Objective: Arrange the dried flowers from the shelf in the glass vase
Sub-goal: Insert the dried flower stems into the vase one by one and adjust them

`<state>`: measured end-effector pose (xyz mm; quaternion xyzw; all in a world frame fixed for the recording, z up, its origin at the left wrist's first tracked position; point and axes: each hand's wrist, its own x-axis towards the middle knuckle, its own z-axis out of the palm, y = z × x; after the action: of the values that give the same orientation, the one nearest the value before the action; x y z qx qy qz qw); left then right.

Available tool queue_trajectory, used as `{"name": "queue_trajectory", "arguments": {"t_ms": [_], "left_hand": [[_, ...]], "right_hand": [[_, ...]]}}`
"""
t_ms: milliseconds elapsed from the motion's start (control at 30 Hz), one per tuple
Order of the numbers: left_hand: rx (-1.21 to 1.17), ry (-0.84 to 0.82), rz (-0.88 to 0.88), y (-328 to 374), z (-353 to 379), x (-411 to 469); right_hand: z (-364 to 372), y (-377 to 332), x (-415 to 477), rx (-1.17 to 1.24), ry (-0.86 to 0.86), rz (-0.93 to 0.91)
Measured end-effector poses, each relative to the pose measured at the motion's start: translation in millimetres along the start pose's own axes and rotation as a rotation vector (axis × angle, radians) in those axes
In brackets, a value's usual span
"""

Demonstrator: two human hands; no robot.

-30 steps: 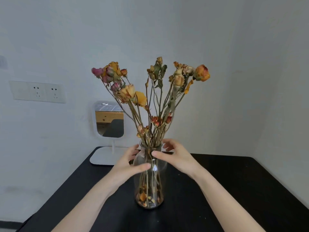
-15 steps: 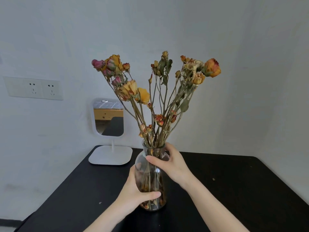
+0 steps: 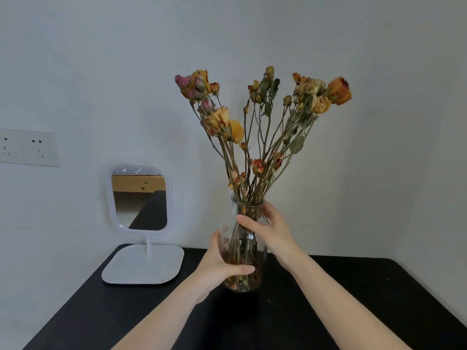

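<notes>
Left hand [image 3: 217,269] and right hand [image 3: 271,231] grip the flower-filled glass vase [image 3: 242,251].

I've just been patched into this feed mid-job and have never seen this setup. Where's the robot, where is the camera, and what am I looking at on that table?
There is no robot here: a person is working with bare hands. The single camera is worn on their head and looks forward and down, so the arms reach in from the bottom edge. The left hand grips the lower body of a glass vase, with its thumb across the front. The right hand holds the vase just below its rim. Dried flowers already stand in the vase and fan out above it. The vase is over a black table. I cannot tell whether it is lifted. A small white mirror on a stand sits at the table's back left.
</notes>
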<state>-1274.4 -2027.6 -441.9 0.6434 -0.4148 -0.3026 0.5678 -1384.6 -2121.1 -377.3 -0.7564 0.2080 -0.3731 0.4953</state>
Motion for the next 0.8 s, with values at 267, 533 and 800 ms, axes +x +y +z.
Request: {"name": "queue_trajectory", "arguments": {"t_ms": [267,533,800], "left_hand": [[-0.024,-0.043,-0.06,-24.1,11.8,25.0],[-0.038,-0.066,-0.092,-29.7,13.0,36.8],[-0.044,-0.069,-0.096,-29.6,14.8,36.9]], "right_hand": [[-5.7,38.5,14.6,0.027,-0.008,0.052],[-5.3,44.8,24.3,0.01,-0.012,0.055],[-5.3,43.3,23.6,-0.017,-0.027,0.072]]}}
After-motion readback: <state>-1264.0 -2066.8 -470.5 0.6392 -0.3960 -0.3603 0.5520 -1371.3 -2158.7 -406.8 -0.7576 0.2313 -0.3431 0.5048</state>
